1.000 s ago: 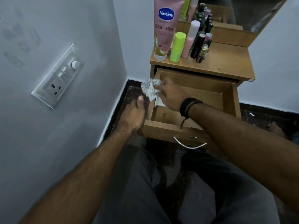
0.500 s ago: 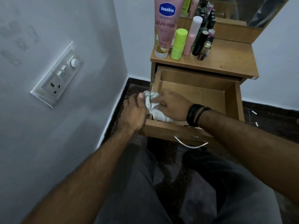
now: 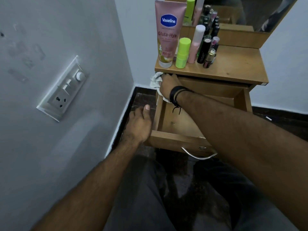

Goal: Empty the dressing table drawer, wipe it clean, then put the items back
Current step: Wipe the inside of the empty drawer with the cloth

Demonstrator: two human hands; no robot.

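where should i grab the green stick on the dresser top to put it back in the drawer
Pinch the green stick around its cap from the front: it stands upright, with the Vaseline tube and pink bottle crowding its sides and only the front free.

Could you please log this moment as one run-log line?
stage: wiping | right hand: holds cloth at drawer back-left corner | left hand: on drawer's left side | drawer: open

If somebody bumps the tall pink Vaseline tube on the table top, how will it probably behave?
The Vaseline tube stands upright on its narrow cap, much taller than its base, so it would probably tip easily. It stands close beside the green bottle, so a fall to that side might knock it over. Its body looks like soft plastic, so it likely would not break.
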